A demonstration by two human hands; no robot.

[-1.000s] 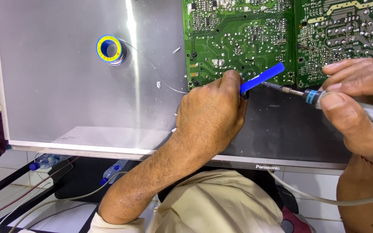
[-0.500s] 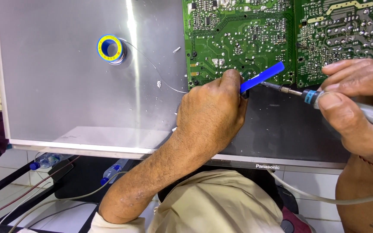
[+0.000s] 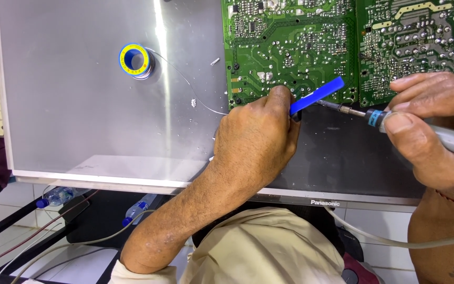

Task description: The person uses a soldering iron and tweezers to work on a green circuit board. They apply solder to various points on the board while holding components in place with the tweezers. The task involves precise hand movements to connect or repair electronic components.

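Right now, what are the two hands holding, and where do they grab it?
The right hand grips a soldering iron by its grey handle. The left hand pinches the lower end of a blue plastic tool.

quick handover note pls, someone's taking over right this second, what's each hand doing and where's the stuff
Left hand: gripping a blue tool, its tip over the lower edge of the green circuit board.
Right hand: holding the soldering iron, tip meeting the blue tool at that board edge.
Solder spool: on the grey panel, wire trailing toward the board.
Done: cannot tell which joints are worked.
Left: the joint under the tip looks in progress.
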